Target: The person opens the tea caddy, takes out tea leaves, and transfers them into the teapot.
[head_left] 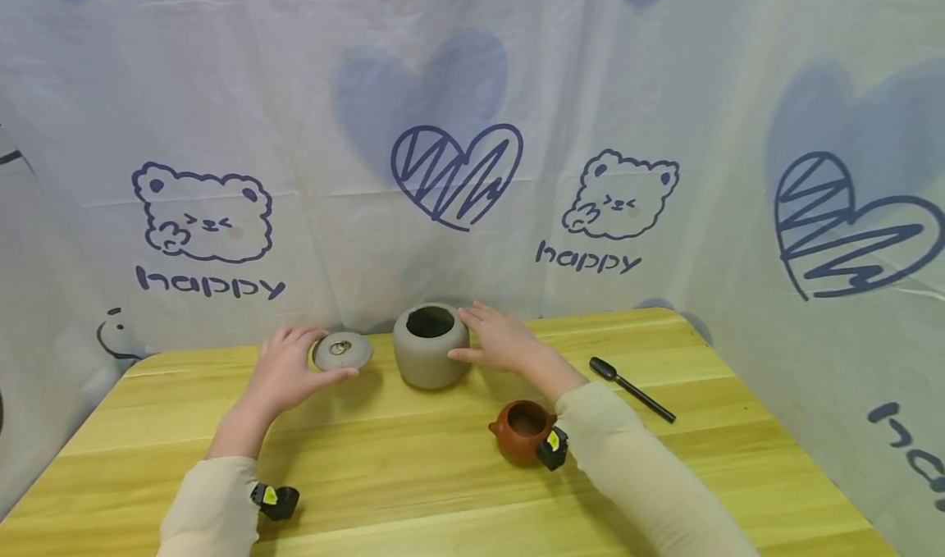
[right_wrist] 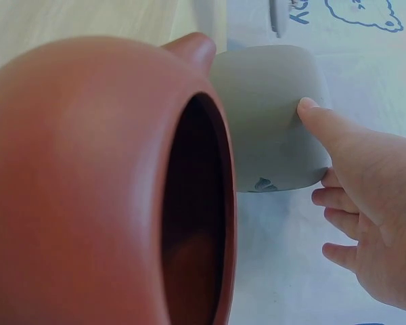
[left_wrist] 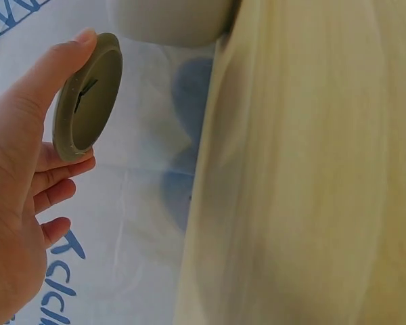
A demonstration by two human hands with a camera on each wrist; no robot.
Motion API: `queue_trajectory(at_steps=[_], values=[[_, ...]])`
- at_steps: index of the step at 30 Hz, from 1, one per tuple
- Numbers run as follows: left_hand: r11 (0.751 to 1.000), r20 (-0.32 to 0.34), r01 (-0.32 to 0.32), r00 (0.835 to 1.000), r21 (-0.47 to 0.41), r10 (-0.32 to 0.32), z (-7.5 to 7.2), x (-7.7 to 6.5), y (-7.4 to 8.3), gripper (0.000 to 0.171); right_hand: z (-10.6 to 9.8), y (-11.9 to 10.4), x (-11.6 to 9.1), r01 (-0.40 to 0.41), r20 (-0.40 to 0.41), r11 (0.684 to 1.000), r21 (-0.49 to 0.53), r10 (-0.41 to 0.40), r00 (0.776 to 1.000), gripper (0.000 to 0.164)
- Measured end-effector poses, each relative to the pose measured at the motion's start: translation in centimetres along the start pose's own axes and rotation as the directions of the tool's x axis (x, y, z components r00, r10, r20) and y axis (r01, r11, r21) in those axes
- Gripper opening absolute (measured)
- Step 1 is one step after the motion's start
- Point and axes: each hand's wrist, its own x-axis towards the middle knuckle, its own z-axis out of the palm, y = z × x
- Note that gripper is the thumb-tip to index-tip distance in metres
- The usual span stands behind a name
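The person's left hand [head_left: 291, 368] grasps a round gray lid [head_left: 353, 360] by its edge, thumb on one side and fingertips on the other, holding it above the desk [head_left: 399, 491]. Just right of the lid, a gray lidless jar [head_left: 431, 364] stands upright near the desk's far edge. The right hand [head_left: 502, 340] holds that jar's right side with thumb and forefinger. A reddish-brown clay teapot [head_left: 514, 445], its mouth uncovered, sits beside the right sleeve [head_left: 635, 458]; farther right lies a black scoop [head_left: 635, 390].

Diffuse lt, soft shadows on tbl [head_left: 399, 491]
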Motion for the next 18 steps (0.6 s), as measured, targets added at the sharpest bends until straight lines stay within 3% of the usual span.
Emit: queue_trajectory(at_steps=[9, 18], values=[[0.999, 0.086, 0.026, 0.996, 0.034, -0.029, 1.1, -0.2, -1.4, 0.096, 0.1, 0.1, 0.0, 0.007, 0.0, 1.0, -0.008, -0.007, 1.0, 0.082], [0.996, 0.133, 0.037, 0.99, 0.081, -0.047, 1.7, -0.2, -1.7, 0.095, 0.1, 0.2, 0.1, 0.01, -0.005, 1.0, -0.013, -0.011, 1.0, 0.081]])
